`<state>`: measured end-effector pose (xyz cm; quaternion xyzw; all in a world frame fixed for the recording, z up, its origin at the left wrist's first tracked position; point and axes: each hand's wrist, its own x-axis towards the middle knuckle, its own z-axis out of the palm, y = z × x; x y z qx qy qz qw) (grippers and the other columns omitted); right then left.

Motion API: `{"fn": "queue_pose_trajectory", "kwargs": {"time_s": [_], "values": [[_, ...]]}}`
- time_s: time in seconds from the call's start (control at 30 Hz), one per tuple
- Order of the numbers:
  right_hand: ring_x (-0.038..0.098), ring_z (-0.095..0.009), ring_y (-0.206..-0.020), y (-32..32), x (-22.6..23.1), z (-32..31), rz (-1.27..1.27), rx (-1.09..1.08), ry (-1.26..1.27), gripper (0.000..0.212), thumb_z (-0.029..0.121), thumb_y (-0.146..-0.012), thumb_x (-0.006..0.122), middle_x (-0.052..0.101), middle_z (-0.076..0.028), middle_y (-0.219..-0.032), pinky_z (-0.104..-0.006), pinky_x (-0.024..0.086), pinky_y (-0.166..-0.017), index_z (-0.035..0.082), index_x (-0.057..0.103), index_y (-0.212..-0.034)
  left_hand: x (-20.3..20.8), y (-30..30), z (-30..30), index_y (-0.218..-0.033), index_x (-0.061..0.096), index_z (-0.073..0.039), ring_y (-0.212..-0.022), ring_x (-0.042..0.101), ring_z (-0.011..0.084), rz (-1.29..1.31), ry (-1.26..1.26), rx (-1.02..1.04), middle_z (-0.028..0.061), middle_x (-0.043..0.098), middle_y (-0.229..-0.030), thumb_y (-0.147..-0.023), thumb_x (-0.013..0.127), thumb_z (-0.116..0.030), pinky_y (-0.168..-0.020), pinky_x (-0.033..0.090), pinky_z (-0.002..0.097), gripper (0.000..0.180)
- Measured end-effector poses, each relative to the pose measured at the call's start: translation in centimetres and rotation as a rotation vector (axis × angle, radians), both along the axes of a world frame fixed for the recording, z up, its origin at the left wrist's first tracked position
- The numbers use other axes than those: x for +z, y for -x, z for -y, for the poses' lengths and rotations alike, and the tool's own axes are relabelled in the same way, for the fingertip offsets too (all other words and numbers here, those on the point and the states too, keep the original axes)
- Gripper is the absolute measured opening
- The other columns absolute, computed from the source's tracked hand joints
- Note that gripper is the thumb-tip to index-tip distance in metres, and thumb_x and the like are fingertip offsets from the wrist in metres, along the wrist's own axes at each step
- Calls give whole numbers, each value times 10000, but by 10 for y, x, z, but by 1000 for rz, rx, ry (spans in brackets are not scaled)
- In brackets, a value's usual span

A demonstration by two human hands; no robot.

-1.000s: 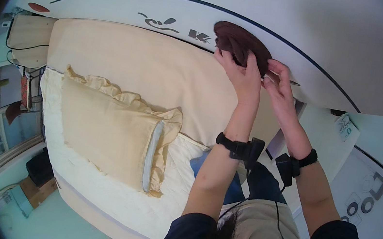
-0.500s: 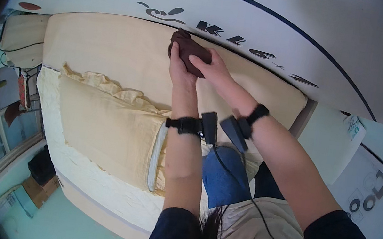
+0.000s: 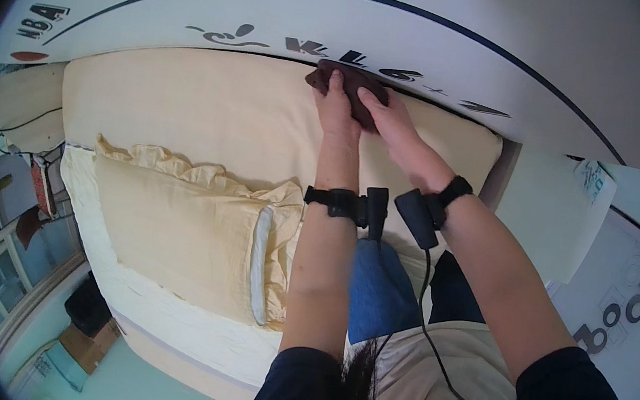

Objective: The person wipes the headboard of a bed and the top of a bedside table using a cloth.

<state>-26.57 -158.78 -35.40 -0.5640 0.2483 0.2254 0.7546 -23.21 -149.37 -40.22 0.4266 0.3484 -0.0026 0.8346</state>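
Note:
Both my hands grip a dark brown folded cloth at the far edge of a cream padded headboard, close to the white wall panel. My left hand is closed on the cloth's left part, thumb lying on top. On its right part my right hand is closed likewise, thumb pressed over it. The fingers beneath the cloth are hidden. Black straps with small dark boxes sit on both wrists, and a cable hangs from them.
A cream ruffled pillow lies on the white bed sheet to the left. The white panel with dark lettering and a curved line rises beyond the headboard. Cardboard boxes stand at the lower left, beside a window.
My hands have moved right with the cloth, which now lies lower and flatter against the headboard's far edge. The whole view has shifted a little.

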Motion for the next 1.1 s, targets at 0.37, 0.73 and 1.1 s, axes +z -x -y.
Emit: {"fn": "queue_pose_trajectory", "kwargs": {"time_s": [0.37, 0.73, 1.1], "values": [[554, -159, -1130, 44, 42, 60, 61, -89, 163, 498, 323, -956, 618, 588, -88, -1238, -289, 428, -989, 15, 497, -1328, 63, 38, 72, -1266, 477, -35, -991, 614, 235, 68, 35, 10, 119, 591, -1126, -950, 574, -160, -841, 537, 351, 353], [567, -167, -1093, 55, 97, 23, 272, -284, 165, 427, 221, -948, 615, 597, -100, -1202, -302, 453, -958, -11, 504, -1290, 144, 40, 50, -1279, 509, -7, -1103, 540, 192, 160, -78, -124, 88, 576, -1219, -936, 613, -146, -948, 440, 310, 385], [591, -193, -1057, -24, 64, -77, 318, -5, 186, 412, 228, -920, 645, 605, -130, -1175, -320, 474, -902, -22, 538, -1230, 97, -25, -60, -1201, 536, 29, -921, 623, 218, 130, -106, 157, 125, 612, -1062, -934, 591, -209, -788, 534, 339, 362]]}}
